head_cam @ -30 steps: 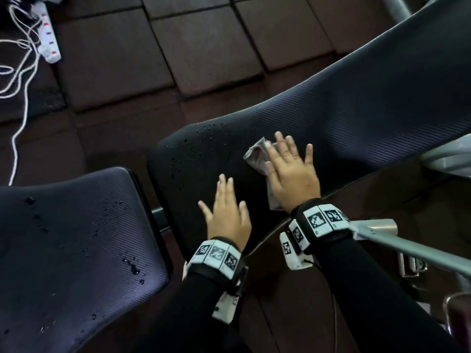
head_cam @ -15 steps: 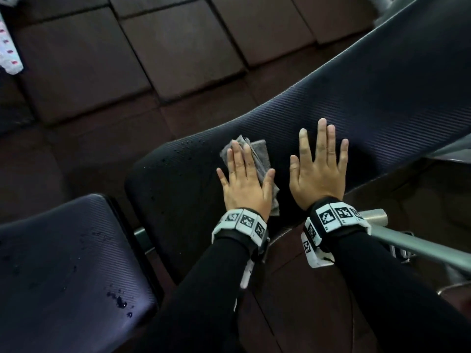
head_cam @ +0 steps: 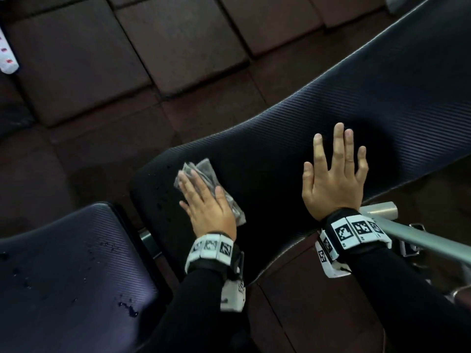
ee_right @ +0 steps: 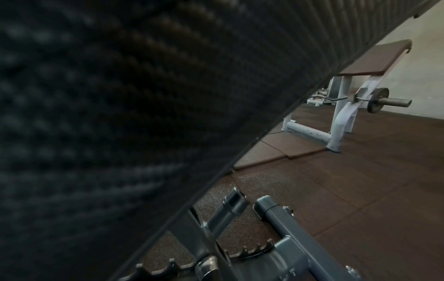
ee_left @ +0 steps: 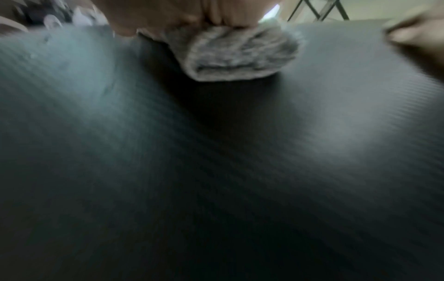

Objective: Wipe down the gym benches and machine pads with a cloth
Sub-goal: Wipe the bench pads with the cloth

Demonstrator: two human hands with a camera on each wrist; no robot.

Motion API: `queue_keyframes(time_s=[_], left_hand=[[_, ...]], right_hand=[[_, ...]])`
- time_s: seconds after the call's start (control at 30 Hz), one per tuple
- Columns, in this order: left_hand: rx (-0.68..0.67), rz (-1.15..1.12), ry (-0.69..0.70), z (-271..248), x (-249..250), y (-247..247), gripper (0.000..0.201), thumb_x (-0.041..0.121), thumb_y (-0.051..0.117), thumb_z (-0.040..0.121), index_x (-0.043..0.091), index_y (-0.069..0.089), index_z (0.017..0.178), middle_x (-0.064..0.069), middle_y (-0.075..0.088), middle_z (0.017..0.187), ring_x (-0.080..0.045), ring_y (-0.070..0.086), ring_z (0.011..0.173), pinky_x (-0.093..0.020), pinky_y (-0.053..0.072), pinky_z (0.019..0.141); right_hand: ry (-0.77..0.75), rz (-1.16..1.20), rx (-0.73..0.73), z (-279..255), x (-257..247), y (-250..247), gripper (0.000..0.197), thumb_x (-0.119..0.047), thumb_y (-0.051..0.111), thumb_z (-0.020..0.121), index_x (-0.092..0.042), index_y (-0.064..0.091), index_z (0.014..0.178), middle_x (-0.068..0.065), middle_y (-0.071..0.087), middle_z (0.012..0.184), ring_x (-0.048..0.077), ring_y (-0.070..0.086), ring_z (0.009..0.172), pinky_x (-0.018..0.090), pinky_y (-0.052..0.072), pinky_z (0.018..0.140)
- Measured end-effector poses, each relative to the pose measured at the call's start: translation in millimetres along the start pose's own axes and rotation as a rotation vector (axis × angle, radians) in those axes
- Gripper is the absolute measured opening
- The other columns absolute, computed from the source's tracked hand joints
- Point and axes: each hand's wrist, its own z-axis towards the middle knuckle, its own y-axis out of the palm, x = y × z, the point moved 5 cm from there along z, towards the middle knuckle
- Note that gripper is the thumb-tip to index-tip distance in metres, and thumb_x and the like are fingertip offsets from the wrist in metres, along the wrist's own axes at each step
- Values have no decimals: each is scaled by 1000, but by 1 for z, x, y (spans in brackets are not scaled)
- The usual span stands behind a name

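A black ribbed back pad (head_cam: 382,103) slopes up to the right. My left hand (head_cam: 201,200) lies flat on a crumpled grey cloth (head_cam: 204,171) and presses it onto the pad's lower end, near a few water drops. In the left wrist view the fingers (ee_left: 216,15) bear down on the cloth (ee_left: 240,55) over the pad (ee_left: 216,171). To the right, my right hand (head_cam: 334,179) rests flat on the same pad with fingers spread and nothing under it. A separate seat pad (head_cam: 63,276) at lower left carries water drops. The right wrist view shows only the pad (ee_right: 120,95), not the hand.
A grey metal frame tube (head_cam: 420,240) runs under the right wrist, above the bench's adjustment rack (ee_right: 240,256). Brown rubber floor tiles (head_cam: 178,47) surround the bench. A white power strip (head_cam: 7,59) lies at the far left. Another bench (ee_right: 374,59) with a barbell (ee_right: 379,100) stands beyond.
The cloth passed from under my right hand to under my left hand. The left hand then slid it left toward the pad's lower end. The right hand now rests flat on the bare pad.
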Motion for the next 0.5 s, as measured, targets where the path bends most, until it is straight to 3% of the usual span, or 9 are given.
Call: queue_keyframes(time_s=[0.07,0.17,0.3,0.37,0.5], left_hand=[[-59,13,17,-28,4,10,66,36,27,99,13,-17,143,-8,-24,153,-26,-15,144,-47,2,118],[-155,53,107,-50,26,27,69,47,15,97,10,-20,141,-14,-33,148,-32,-27,139,-38,-13,114],[-131,33,178,-28,51,25,66,39,25,100,13,-21,141,-9,-35,147,-30,-34,136,-28,-25,108],[-89,16,232,-4,59,17,65,34,28,101,12,-18,141,-5,-28,150,-27,-29,138,-20,-24,106],[-42,38,199,51,56,-5,63,30,27,102,7,-9,148,-9,-15,157,-29,-18,144,-24,-16,111]], right_hand=[[-1,-5,6,0,0,0,51,-34,31,99,-16,28,147,15,16,155,27,12,144,48,12,115],[-6,-8,21,0,0,0,51,-34,32,99,-16,30,146,15,17,155,27,12,144,48,13,115],[-5,2,33,-1,1,0,50,-33,32,99,-16,30,146,15,18,155,26,13,144,47,13,115],[3,9,34,-1,1,0,50,-33,32,98,-17,30,146,15,18,155,25,13,144,46,12,115],[6,6,39,-1,1,0,50,-33,32,99,-17,29,146,14,18,155,25,13,144,46,11,115]])
